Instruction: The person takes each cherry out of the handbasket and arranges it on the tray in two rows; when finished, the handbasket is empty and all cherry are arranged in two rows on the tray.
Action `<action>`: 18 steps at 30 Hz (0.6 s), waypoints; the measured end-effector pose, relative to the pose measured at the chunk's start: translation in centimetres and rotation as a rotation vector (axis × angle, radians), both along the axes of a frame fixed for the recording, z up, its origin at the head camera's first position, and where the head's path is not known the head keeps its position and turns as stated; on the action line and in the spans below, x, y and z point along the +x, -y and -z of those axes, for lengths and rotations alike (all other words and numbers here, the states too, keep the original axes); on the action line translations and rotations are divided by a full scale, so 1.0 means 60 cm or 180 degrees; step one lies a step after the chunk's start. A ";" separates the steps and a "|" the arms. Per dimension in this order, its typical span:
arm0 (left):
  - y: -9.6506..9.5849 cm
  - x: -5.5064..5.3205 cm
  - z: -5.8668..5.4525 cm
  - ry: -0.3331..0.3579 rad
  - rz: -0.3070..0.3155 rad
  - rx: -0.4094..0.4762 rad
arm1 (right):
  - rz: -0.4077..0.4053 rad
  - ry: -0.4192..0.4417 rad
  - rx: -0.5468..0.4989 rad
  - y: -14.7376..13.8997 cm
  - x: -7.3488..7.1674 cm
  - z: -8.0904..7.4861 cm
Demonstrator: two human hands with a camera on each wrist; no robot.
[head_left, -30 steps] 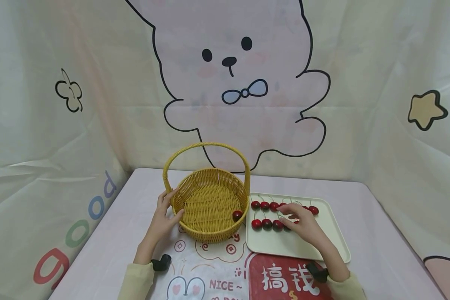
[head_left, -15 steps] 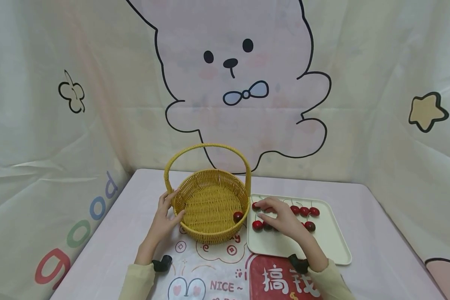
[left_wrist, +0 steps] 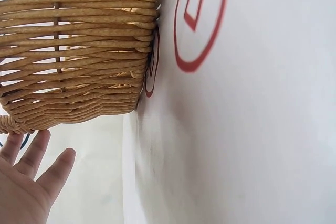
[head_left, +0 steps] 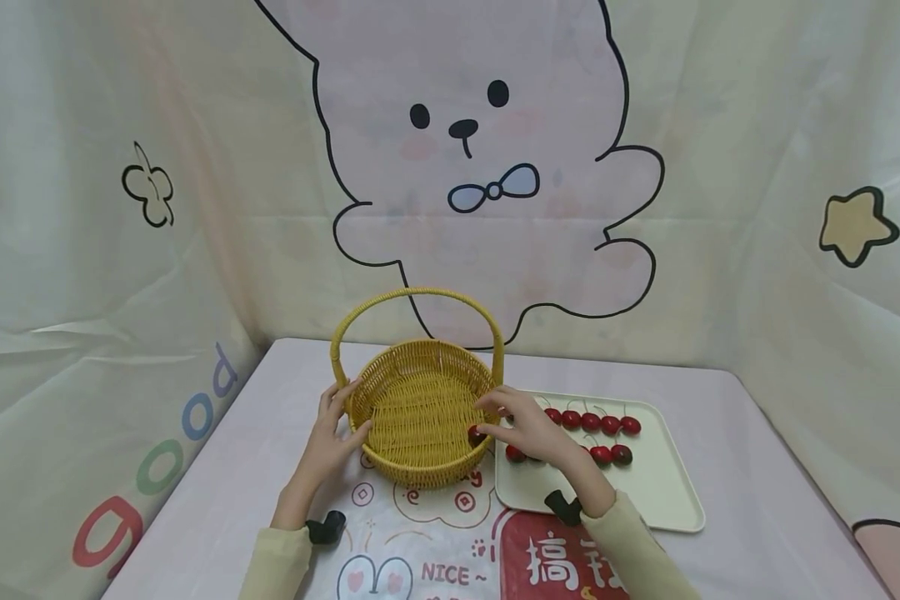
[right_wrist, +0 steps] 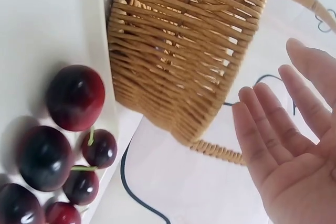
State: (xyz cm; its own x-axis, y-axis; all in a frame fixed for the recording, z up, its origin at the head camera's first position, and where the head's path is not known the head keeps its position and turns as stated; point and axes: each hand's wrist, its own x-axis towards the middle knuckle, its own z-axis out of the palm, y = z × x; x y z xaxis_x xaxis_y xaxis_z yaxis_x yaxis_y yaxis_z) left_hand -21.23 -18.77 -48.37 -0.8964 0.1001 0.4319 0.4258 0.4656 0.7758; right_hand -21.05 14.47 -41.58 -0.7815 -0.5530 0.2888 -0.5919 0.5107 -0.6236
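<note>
A yellow woven basket [head_left: 420,475] with an arched handle stands on the table. One dark red cherry [head_left: 475,436] lies inside it near the right edge. My left hand [head_left: 328,442] rests against the basket's left rim, thumb and fingers spread; the left wrist view shows fairly straight fingers [left_wrist: 58,171] beside the weave. Over the right rim hovers my right hand [head_left: 528,425], thumb and forefinger apart, and no cherry shows between them. In the right wrist view its other fingers [right_wrist: 273,129] are extended.
A cream tray [head_left: 663,492] right of the basket holds two rows of cherries [head_left: 590,422], partly hidden by the right hand. A red patch with white characters [head_left: 551,567] is printed on the tablecloth in front. A curtain with a cartoon bear [head_left: 465,242] backs the table.
My right hand has moved left from above the cherries on the tray to the basket's right rim. My left hand has stayed at the basket's left side.
</note>
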 end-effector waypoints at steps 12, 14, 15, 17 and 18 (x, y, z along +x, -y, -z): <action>-0.005 0.016 -0.024 0.0012 0.0048 0.0016 | -0.0095 0.0190 0.0687 0.039 -0.022 -0.003; 0.000 0.006 -0.008 0.0017 0.0033 0.0013 | -0.0142 0.0169 0.0831 0.044 -0.028 -0.001; 0.002 0.001 0.000 0.0026 0.0021 0.0002 | -0.0183 0.0157 0.0909 0.046 -0.031 0.001; 0.006 -0.007 0.015 0.0044 -0.0007 -0.0022 | -0.0286 0.0140 0.1068 0.049 -0.036 0.003; 0.007 -0.007 0.015 0.0045 -0.0008 -0.0035 | -0.0329 0.0152 0.1142 0.050 -0.038 0.004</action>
